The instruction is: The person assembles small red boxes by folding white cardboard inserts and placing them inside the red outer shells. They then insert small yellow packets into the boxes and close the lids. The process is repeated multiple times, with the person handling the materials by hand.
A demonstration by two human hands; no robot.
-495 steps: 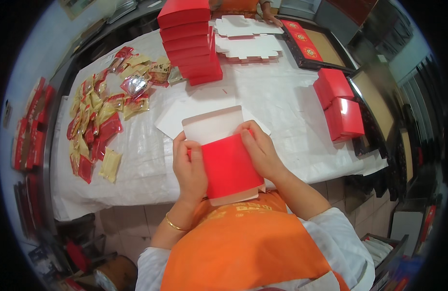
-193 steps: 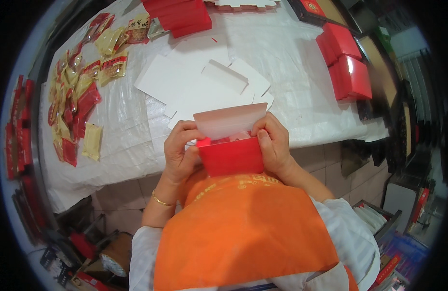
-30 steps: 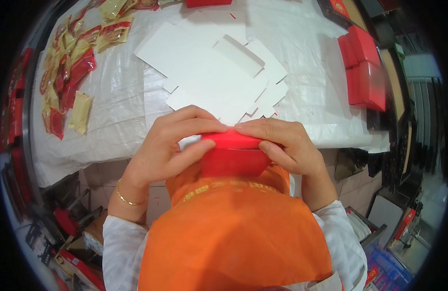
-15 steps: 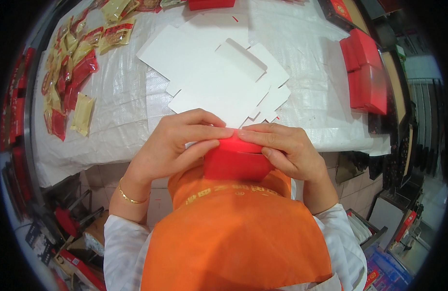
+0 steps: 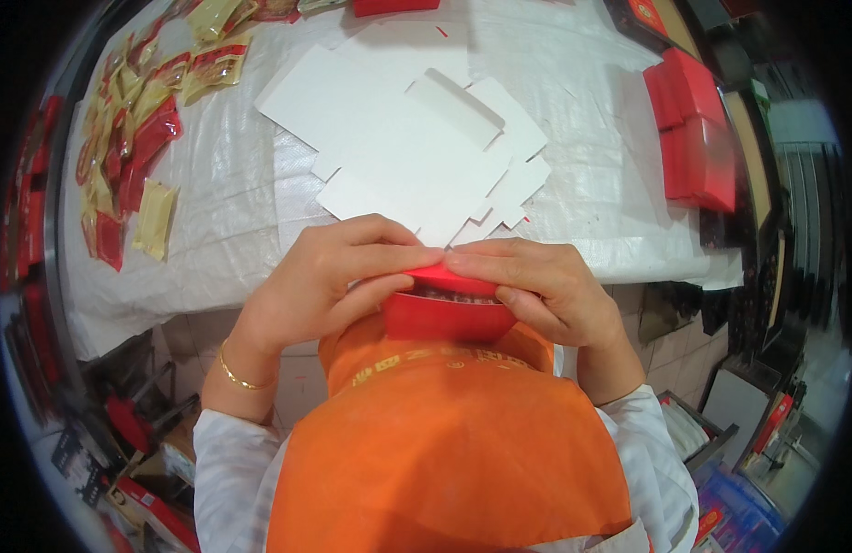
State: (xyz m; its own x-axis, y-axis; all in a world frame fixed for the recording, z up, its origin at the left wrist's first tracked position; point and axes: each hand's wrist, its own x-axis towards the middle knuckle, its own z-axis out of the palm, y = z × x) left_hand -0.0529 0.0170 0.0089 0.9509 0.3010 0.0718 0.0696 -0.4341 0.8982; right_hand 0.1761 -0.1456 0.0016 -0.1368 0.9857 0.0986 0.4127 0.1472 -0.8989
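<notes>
Red and partly open, the box (image 5: 450, 319) sits before the orange apron (image 5: 444, 442), its lid (image 5: 435, 276) pinched in the grip of left hand (image 5: 320, 276) and right hand (image 5: 550, 281), closing apparently underway, the gap calling for even tucking.

Orange apron (image 5: 449, 452) w/ yellow lettering (image 5: 417, 356), wht sleeves (image 5: 642, 452), thin gold-col. bracelet (image 5: 229, 373), L wrist (image 5: 246, 348).

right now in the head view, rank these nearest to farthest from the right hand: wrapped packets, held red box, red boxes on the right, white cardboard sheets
1. Held red box: touching the right hand
2. White cardboard sheets: on the table, ahead
3. Red boxes: toward the table's right
4. Wrapped packets: on the table's left side
</notes>
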